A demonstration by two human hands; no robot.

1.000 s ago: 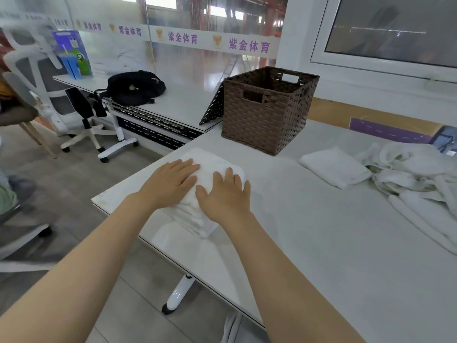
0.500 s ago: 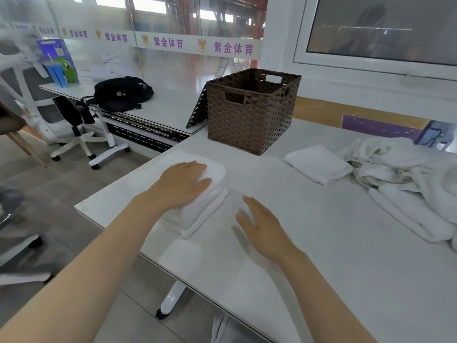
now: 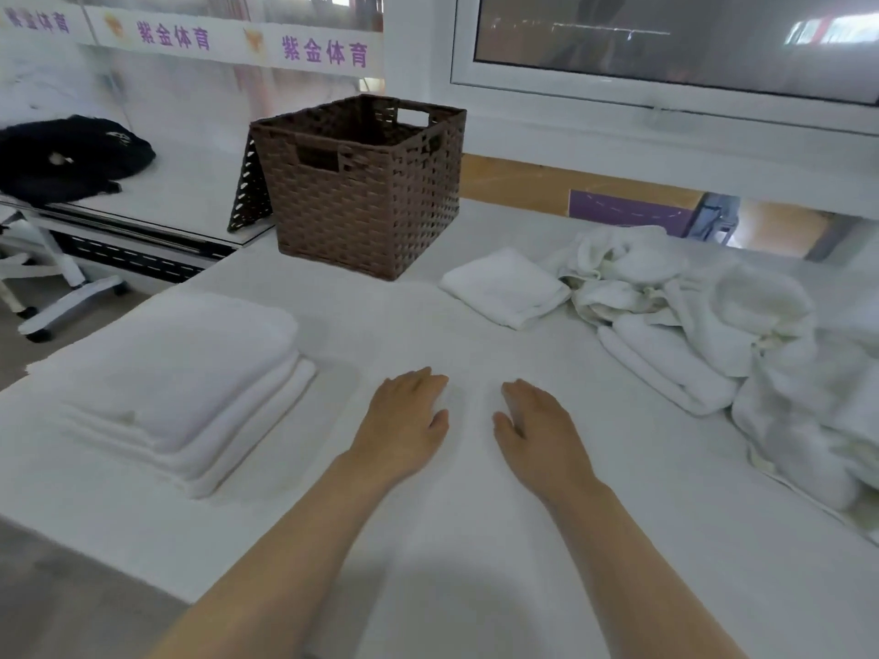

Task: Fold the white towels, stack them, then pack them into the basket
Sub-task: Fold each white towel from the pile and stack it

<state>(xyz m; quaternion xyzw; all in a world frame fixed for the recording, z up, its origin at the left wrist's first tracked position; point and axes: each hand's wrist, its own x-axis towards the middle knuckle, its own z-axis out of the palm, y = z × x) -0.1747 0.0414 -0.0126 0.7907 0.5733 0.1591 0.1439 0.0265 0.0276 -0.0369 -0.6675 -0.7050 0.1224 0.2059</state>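
Table (image 3: 475, 539): white work surface carrying all task items
Unfolded pile (image 3: 742, 335): crumpled white towels at the right, well apart from both hands; the right hand is the nearer one, so the next pick is judged to fall to it
Basket (image 3: 361, 192): brown woven, upright at the far centre, no towels visible inside
Folded stack (image 3: 180, 373): at the left, near the left hand, not touched
Single folded towel (image 3: 506, 287): between basket and pile, long axis running far-left to near-right
Left hand (image 3: 404, 416): palm down, fingers relaxed, grasping nothing
Right hand (image 3: 537, 420): palm down, fingers relaxed, grasping nothing
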